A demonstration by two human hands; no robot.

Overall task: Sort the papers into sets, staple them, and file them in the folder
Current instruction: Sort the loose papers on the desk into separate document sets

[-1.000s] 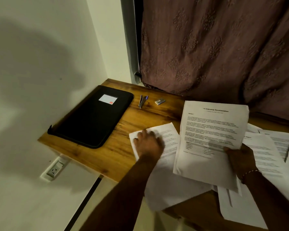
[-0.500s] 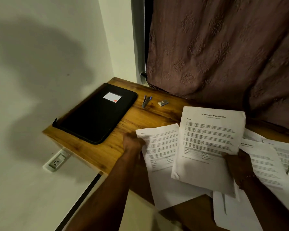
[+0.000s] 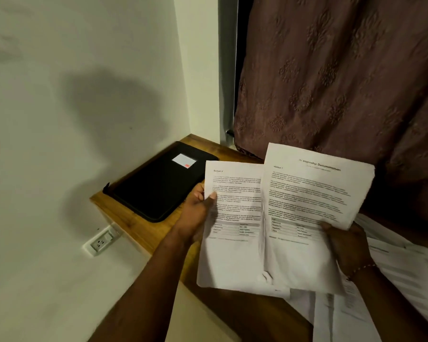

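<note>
Gripped by the left hand [image 3: 195, 213], thumb on the front near its left edge: a printed sheet [image 3: 232, 255]. Pinched near its lower right corner by the right hand [image 3: 346, 245]: a second sheet [image 3: 311, 198] titled Internship Documentation, overlapping the first one's right edge. Both raised above the wooden surface [image 3: 139, 225]. Flat on it at far left, beside the wall [image 3: 59, 144], a black folder [image 3: 158, 186] with a white label [image 3: 184, 160]. More papers [image 3: 405, 267] spread below the right hand. Behind, a brown curtain [image 3: 331, 82]; low on the wall, a socket [image 3: 101, 241].

Two hands [image 3: 198, 211] [image 3: 346, 245], two held sheets [image 3: 232, 255] [image 3: 314, 193], one black folder [image 3: 156, 188], one wall socket [image 3: 101, 241]
</note>
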